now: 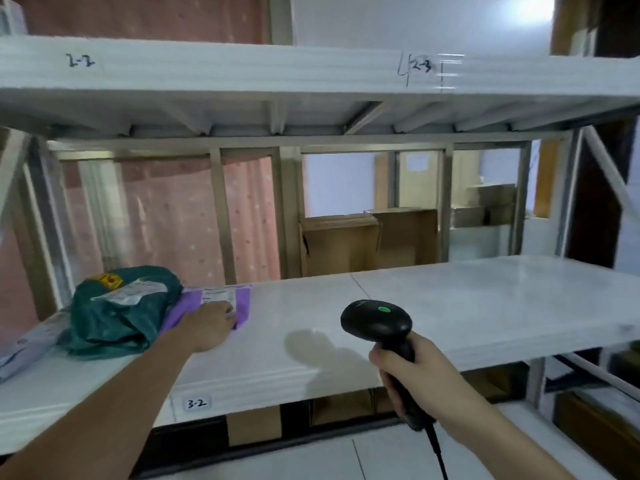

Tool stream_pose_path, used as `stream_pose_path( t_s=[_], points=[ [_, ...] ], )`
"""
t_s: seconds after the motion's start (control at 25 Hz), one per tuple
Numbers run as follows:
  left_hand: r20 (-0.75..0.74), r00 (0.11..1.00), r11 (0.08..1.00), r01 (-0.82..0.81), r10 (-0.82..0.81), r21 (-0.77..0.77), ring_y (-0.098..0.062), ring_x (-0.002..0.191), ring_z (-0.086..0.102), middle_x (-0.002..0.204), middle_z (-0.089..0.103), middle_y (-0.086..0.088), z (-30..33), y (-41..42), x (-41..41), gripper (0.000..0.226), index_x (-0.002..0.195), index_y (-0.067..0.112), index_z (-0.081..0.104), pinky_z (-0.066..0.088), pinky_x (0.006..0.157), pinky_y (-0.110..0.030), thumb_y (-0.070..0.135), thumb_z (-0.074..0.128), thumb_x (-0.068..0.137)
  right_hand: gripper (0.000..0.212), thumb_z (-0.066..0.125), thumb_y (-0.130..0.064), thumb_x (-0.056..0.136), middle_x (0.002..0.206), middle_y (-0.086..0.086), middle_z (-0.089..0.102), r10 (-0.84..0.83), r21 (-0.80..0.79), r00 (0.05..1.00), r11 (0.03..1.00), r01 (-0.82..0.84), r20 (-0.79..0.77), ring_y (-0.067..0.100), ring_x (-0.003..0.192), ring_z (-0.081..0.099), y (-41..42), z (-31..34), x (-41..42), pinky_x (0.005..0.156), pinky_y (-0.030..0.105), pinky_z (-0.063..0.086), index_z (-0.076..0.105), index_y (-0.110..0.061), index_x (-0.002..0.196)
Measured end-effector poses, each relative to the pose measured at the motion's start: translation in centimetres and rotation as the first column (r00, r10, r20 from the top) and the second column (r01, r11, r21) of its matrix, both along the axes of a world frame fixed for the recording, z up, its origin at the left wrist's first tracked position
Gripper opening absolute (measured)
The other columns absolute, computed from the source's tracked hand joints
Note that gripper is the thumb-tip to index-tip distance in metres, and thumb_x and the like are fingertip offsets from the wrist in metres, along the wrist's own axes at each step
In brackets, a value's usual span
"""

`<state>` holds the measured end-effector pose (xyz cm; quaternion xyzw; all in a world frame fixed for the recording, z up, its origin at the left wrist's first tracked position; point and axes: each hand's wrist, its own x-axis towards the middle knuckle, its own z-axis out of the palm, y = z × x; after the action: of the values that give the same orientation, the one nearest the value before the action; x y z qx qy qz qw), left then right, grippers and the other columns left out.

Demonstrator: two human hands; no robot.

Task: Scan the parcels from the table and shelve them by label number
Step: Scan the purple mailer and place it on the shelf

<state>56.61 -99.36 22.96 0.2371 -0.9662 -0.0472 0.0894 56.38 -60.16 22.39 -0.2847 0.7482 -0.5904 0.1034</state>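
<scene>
Purple plastic is showing under the person's left hand, which is lying on a flat mailer, the purple parcel, on the white shelf above the tag 3-2; whether the fingers are pinching its near edge or only pressing it flat I cannot tell. It is sitting at the left of the shelf, touching a bulging green parcel on its left, which seems to be overlapping its edge. Its long axis is running from near-left to far-right, and its white label is facing up toward the far end. It is looking thin, soft and light (likely a slippery film bag), so I would judge it best slid flat or pinched at a free corner rather than lifted by the middle, where it would be sagging. The right hand is gripping the handle of a black scanner, fingers wrapped round it, its head pointing toward the shelf and its cord hanging down.
</scene>
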Motion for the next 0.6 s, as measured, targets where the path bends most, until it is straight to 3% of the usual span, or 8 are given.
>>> stream_pose_path(
  t_s=[0.12,0.2,0.32,0.6],
  points=[
    [-0.201,0.974,0.994,0.092,-0.103,-0.063,-0.034,0.137,0.051,0.154,0.051,-0.013,0.2,1.1,-1.6,0.043,0.145,0.011,0.057,0.039,0.115,-0.039,0.026,0.057,0.105,0.018,0.060,-0.025,0.095,0.056,0.011,0.056,-0.090,-0.017,0.996,0.996,0.090,0.007,0.029,0.053,0.048,1.9,-0.5,1.5,0.057,0.041,0.044,0.054,-0.011,0.084],
    [-0.264,0.925,0.962,0.267,-0.273,-0.058,-0.033,0.144,0.045,0.161,0.044,-0.010,1.4,6.0,-3.1,0.049,0.148,0.016,0.054,0.036,0.119,-0.043,0.037,0.060,0.104,0.017,0.060,-0.023,0.094,0.057,0.009,0.056,-0.176,-0.038,0.984,0.983,0.177,0.026,0.027,0.053,0.048,3.7,-1.1,2.3,0.059,0.042,0.043,0.054,-0.012,0.084],
    [-0.207,0.844,0.867,0.495,-0.495,-0.056,-0.026,0.152,0.034,0.169,0.031,0.000,2.8,16.1,-4.5,0.058,0.155,0.027,0.045,0.030,0.124,-0.045,0.053,0.053,0.104,0.015,0.061,-0.023,0.094,0.060,0.008,0.057,-0.293,-0.048,0.955,0.954,0.296,0.049,0.027,0.053,0.050,7.0,-2.0,3.3,0.059,0.042,0.044,0.056,-0.011,0.087],
    [-0.189,0.592,0.601,0.799,-0.784,0.007,-0.022,0.152,0.035,0.168,0.034,0.002,0.5,38.7,-8.0,0.064,0.156,0.028,0.043,0.032,0.121,-0.042,0.062,0.050,0.102,0.014,0.062,-0.027,0.095,0.063,0.004,0.061,-0.573,0.033,0.819,0.819,0.573,0.033,0.021,0.050,0.056,19.8,-2.7,6.5,0.054,0.039,0.050,0.059,-0.014,0.091]
  ],
)
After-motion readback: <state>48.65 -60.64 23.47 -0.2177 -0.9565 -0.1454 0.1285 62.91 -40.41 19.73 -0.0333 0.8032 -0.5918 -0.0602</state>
